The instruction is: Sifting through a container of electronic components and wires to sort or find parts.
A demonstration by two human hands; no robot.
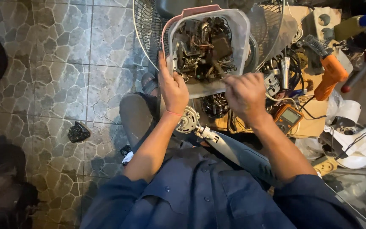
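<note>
My left hand (172, 87) grips the left edge of a clear plastic tub (239, 36) with a pink rim, holding it tilted above my lap. The tub is full of several dark metal parts (203, 48), screws and scraps. My right hand (245, 94) hovers at the tub's lower right corner with its fingers curled in, blurred; whether it pinches something small I cannot tell. Under the hands, a fan motor (188, 120) with a grey stem (234, 149) lies across my lap.
A wire fan guard (145, 29) stands behind the tub. To the right lie an orange hot-air tool (330, 75), an orange multimeter (288, 117), tangled cables, white fan housing (352, 138) and a cardboard sheet (310, 127). Stone-patterned floor tiles (56, 63) spread left, with a black scrap (78, 132).
</note>
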